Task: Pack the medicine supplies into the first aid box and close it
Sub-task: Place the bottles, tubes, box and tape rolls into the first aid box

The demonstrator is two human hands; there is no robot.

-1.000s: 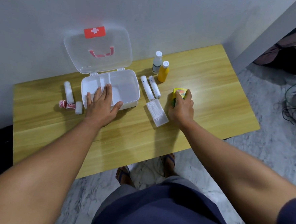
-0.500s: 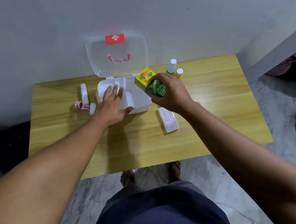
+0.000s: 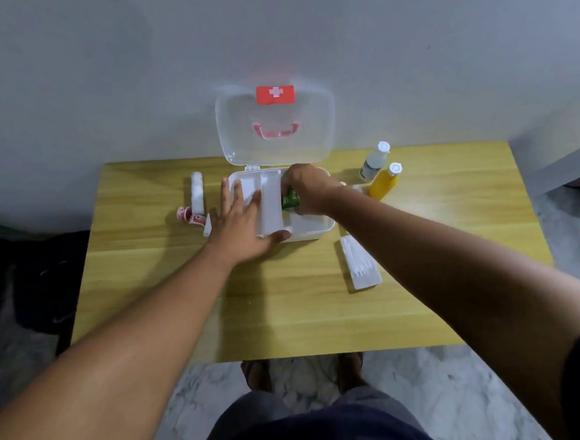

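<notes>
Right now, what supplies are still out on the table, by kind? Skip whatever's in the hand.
Bottles: 2, the white bottle and the orange bottle
Cotton roll: 1, the white cotton roll
Tape rolls: 1 visible, the red-and-white tape roll
Flat packs: 1, the white swab pack
Total: 5 in view; more may be hidden behind the arms.
</notes>
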